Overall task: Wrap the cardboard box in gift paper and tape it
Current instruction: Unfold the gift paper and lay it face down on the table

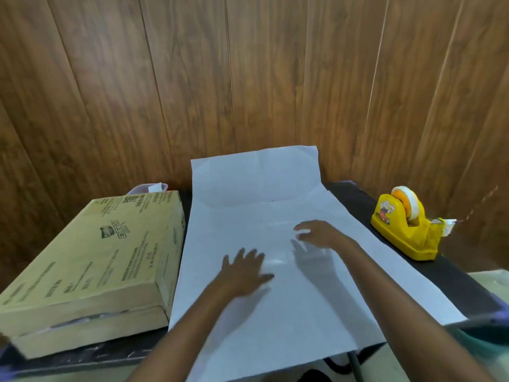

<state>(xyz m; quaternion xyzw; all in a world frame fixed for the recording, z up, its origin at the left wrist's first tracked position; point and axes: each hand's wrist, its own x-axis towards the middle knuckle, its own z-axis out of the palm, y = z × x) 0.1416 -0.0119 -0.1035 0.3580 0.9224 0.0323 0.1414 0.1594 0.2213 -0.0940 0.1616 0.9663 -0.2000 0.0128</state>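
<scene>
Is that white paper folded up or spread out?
Spread out: the paper lies open across the table, old crease lines showing, its far end leaning against the wall.

Single head-worn wide-angle view, aimed forward and down. Close above a dark table [354, 198], with its near edge at the bottom of frame and a wood-panelled wall [248, 78] filling the upper half straight ahead.

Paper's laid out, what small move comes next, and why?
Probably move the left hand and right hand to the cardboard box and set it on the middle of the gift paper. The sheet lies spread out, the box sits off it to the left, and both hands hold nothing.
</scene>
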